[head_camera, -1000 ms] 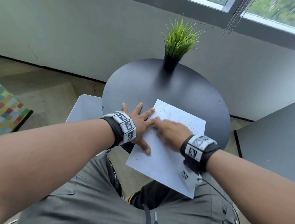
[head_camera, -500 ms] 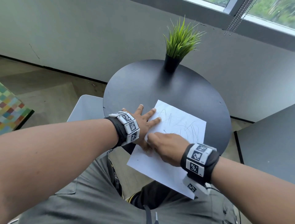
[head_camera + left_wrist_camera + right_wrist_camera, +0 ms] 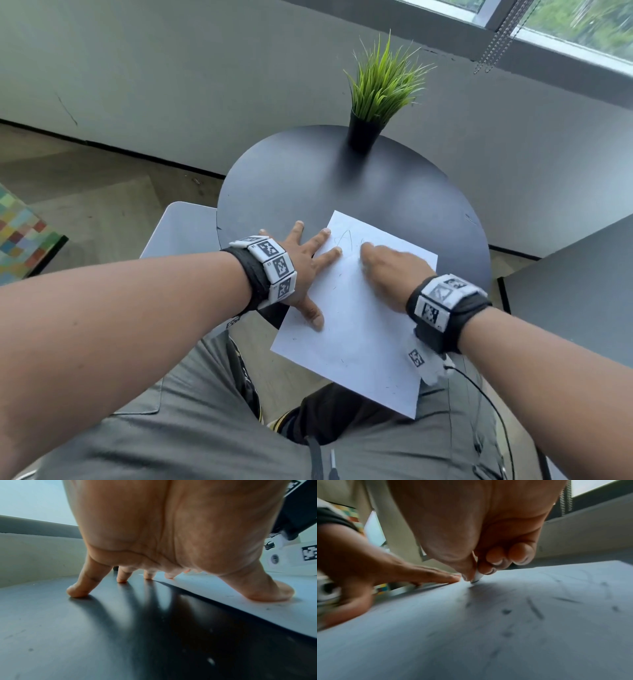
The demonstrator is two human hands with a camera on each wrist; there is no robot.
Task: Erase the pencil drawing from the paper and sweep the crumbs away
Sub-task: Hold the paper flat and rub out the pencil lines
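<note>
A white sheet of paper (image 3: 356, 318) lies on the round black table (image 3: 308, 178), its near part hanging over the table's edge. Faint pencil lines (image 3: 342, 238) show near its far corner. My left hand (image 3: 305, 270) lies flat with spread fingers, pressing the sheet's left edge; thumb (image 3: 267, 589) and two fingers are on the paper, the others on the table. My right hand (image 3: 387, 270) pinches a small white eraser (image 3: 477, 576) and presses its tip on the paper (image 3: 505, 628). Dark crumbs (image 3: 536, 609) lie scattered on the sheet.
A black pot of green grass (image 3: 380, 99) stands at the table's far edge. A grey wall and a window run behind it. A second dark tabletop (image 3: 579, 298) is at the right, a white seat (image 3: 181, 229) at the left. My lap is below the paper.
My right hand with the eraser has moved away from me across the paper, from the sheet's left middle up to the pencil lines near the far corner. The left hand stays put.
</note>
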